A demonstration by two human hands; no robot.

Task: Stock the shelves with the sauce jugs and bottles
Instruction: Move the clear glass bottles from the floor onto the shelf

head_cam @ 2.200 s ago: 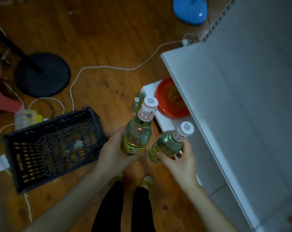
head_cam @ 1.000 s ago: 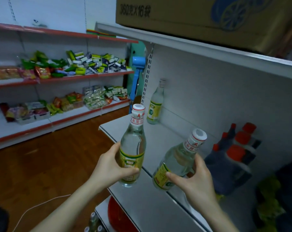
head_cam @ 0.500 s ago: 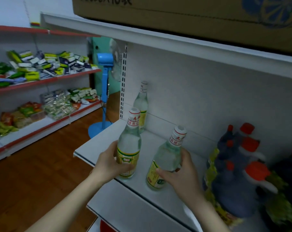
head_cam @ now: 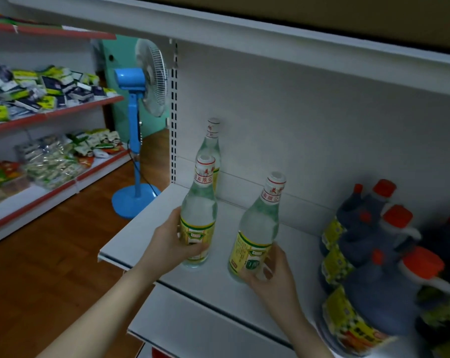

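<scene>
Two clear glass bottles with yellow-green labels and white-and-red caps are over the white shelf [head_cam: 141, 228]. My left hand [head_cam: 167, 244] grips the left bottle [head_cam: 199, 210] around its label, upright, its base at the shelf surface. My right hand [head_cam: 273, 275] holds the right bottle [head_cam: 260, 228] low at its base, tilted slightly. A third matching bottle [head_cam: 211, 140] stands at the back of the shelf, right behind the left bottle. Dark sauce jugs [head_cam: 373, 267] with orange-red caps fill the shelf's right side.
A blue standing fan [head_cam: 136, 120] stands on the wooden floor left of the shelf. Red-edged shelves [head_cam: 53, 112] with packaged goods line the far left wall. A higher shelf board [head_cam: 244, 27] overhangs the bottles. A lower shelf [head_cam: 193, 326] juts out below.
Both hands lifted the bottles from floor level up to the shelf. In the last half second they moved further in over the shelf and lower, toward the bottle at the back.
</scene>
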